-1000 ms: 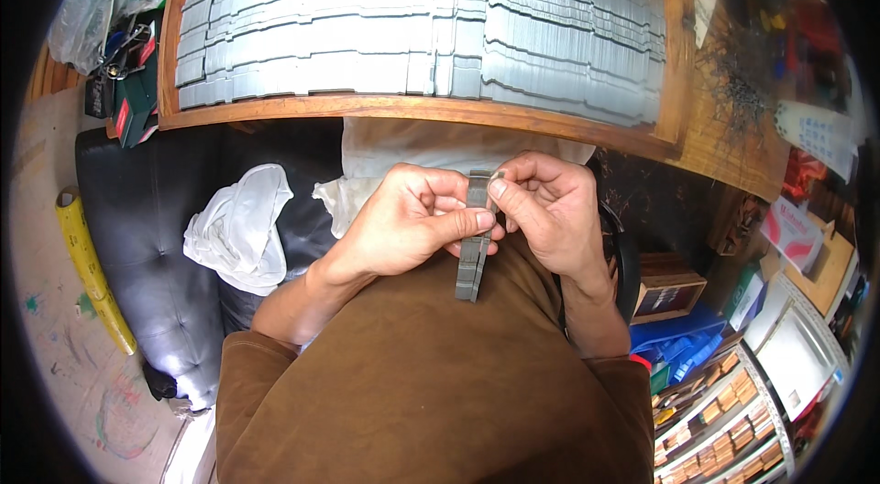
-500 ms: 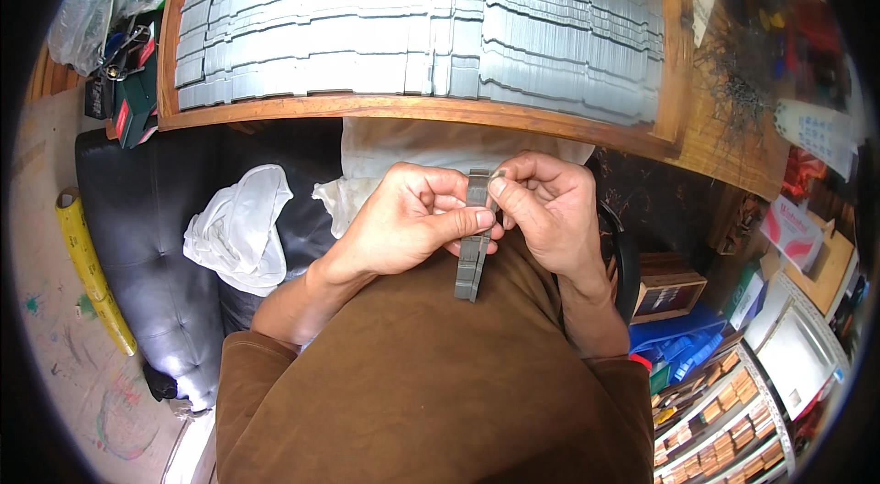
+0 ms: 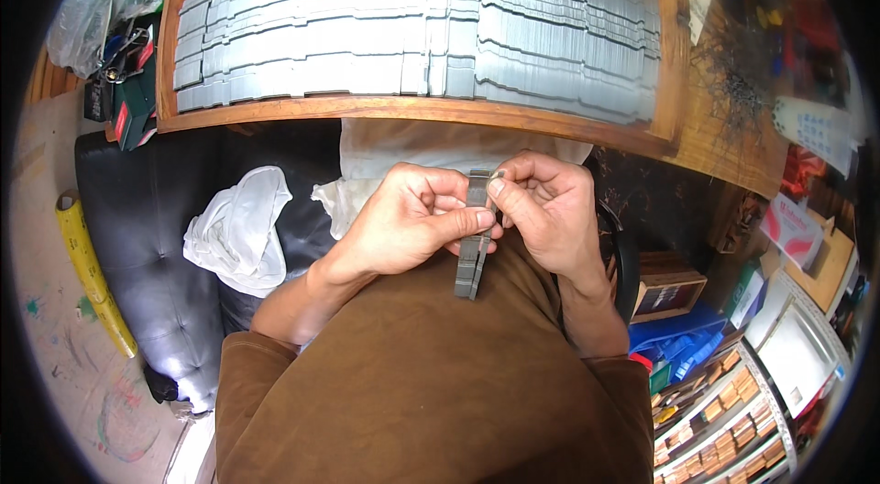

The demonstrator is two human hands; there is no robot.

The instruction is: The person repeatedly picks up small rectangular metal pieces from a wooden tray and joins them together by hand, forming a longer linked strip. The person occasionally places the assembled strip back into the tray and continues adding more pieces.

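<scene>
Between my hands, above my lap, is a narrow stack of thin grey notched metal strips (image 3: 470, 264), its lower end pointing toward me. My left hand (image 3: 412, 218) grips the stack at its middle, with the thumb across the front. At the upper right edge of the stack, the thumb and forefinger of my right hand (image 3: 547, 207) pinch together on one strip's end. How far that strip stands apart from the others is too small to tell. Beyond my hands, a wooden tray (image 3: 367, 108) holds long rows of similar grey metal strips packed upright.
A crumpled white cloth (image 3: 243, 232) lies on the black padded seat (image 3: 137, 236) to my left. Farther left stands a yellow roll (image 3: 92, 273). Thin dark scraps (image 3: 738, 90) litter the wooden table at right. Near my right elbow are a wooden box (image 3: 669, 287) and blue plastic (image 3: 683, 342).
The tray appears shifted very slightly left as the view moves. My hands keep the same grip on the strips, with hardly any visible motion.
</scene>
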